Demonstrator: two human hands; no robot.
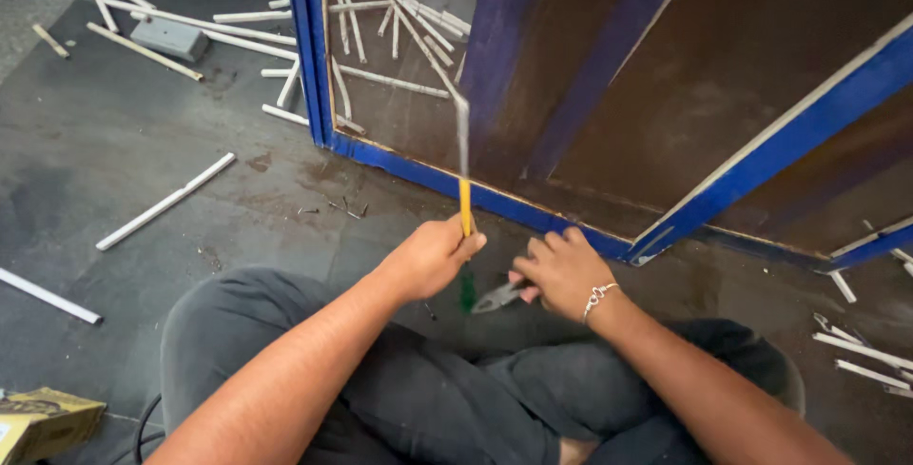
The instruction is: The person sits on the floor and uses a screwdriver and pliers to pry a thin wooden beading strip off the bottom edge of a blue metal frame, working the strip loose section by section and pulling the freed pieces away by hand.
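Note:
I sit cross-legged on a dark floor in front of a blue-framed brown board (447, 184). My left hand (430, 258) grips a thin yellow-and-green cable (465, 206) and holds it upright; its bare grey end rises in front of the board. My right hand (561, 270) is closed on a pair of pliers (496, 298) with red handles. The plier jaws point left toward the green lower part of the cable, just below my left hand. A bead bracelet (599, 298) sits on my right wrist.
Several white plastic strips (164, 203) lie scattered on the floor at the left, back and right. A small grey box (169, 38) lies among them at the back left. A yellow cardboard box (43, 424) sits at the bottom left corner.

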